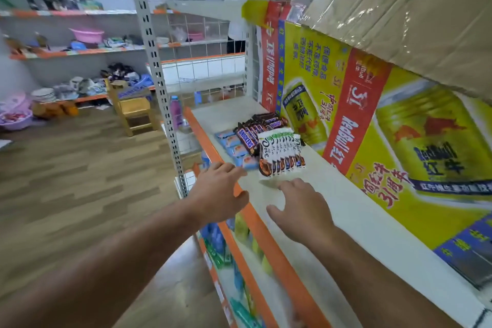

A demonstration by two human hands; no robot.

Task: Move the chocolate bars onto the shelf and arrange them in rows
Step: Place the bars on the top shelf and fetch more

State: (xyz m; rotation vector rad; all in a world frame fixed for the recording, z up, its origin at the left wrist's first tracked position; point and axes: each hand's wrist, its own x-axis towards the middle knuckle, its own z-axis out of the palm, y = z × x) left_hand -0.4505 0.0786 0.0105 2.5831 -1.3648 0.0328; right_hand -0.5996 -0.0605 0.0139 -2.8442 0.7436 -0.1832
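Both are empty and spread: my left grip (221, 189) over the shelf (346, 210) lip, my right grip (303, 210) over the board. The Dove bars (279, 152) lean in a row just beyond my right fingertips, with Snickers (249, 137) behind them. I'd say a careless nudge could domino that row, or shove the blue bars (234, 148) ahead of my left off the lip.

Grey-brown plank floor (80, 168) underfoot. Along the far left wall, shelving (66, 53) in 3 orange-edged tiers, cluttered with household goods (a pink basin (86, 34) on the middle one). Small wooden chair (133, 109) just beside a perforated grey upright (157, 69). White wire grid panel (202, 32) behind. Bright, even light.
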